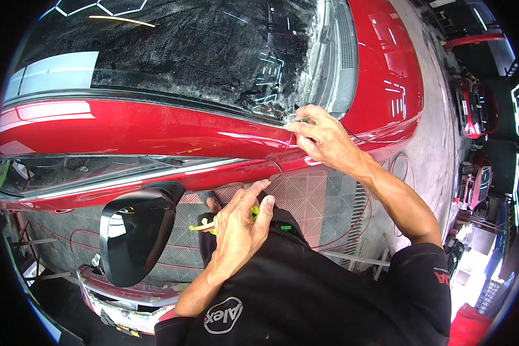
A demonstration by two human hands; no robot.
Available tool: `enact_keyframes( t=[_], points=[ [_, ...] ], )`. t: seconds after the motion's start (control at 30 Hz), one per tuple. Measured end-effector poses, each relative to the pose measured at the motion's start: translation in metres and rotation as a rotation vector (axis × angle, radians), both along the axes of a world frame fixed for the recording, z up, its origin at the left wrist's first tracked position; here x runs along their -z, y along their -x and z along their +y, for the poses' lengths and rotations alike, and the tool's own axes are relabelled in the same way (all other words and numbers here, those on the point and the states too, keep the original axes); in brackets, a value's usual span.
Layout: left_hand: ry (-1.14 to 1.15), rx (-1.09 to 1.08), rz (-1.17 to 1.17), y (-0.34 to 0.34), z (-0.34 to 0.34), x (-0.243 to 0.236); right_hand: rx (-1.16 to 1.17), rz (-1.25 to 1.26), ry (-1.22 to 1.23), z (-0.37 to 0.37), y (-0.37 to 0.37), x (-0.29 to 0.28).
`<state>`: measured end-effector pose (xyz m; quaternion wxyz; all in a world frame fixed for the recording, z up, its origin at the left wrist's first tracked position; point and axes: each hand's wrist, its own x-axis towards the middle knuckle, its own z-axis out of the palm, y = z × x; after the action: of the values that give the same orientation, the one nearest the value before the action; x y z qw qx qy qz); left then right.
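Observation:
My right hand is closed in a pinch at the lower corner of the windshield, beside the red pillar of a car. A bit of green shows between its fingers; the rest is hidden. From near those fingertips a thin cord curves across the red bodywork towards my left hand. That hand, held lower in front of my body, has its fingers curled around a yellow-green plastic tool. Its exact kind is mostly covered by the palm.
A black side mirror sticks out left of my left hand. The red hood lies beyond my right hand. Below, a red hose crosses the tiled floor, and a bumper sits at lower left.

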<state>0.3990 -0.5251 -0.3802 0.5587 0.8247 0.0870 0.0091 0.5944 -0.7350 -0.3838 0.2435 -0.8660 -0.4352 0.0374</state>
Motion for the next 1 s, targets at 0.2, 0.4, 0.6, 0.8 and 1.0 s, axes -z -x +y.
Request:
enact_keyframes(
  t=[0.2, 0.4, 0.6, 0.8, 1.0],
  points=[
    [-0.018, 0.013, 0.000, -0.002, -0.005, 0.000, -0.012, -0.019, -0.003, 0.008, -0.001, -0.002],
    [-0.019, 0.022, 0.014, -0.004, -0.007, -0.001, 0.050, 0.148, -0.026, 0.013, -0.003, -0.006],
    [-0.033, 0.027, 0.019, -0.007, -0.003, 0.000, 0.011, 0.140, -0.106, 0.006, -0.006, -0.003],
    [0.007, 0.037, 0.074, -0.010, -0.002, -0.005, 0.024, 0.140, -0.093, 0.009, -0.003, -0.008],
    [-0.015, 0.048, 0.052, -0.013, -0.001, -0.003, -0.022, 0.058, -0.081, 0.009, -0.007, -0.001]
  ],
)
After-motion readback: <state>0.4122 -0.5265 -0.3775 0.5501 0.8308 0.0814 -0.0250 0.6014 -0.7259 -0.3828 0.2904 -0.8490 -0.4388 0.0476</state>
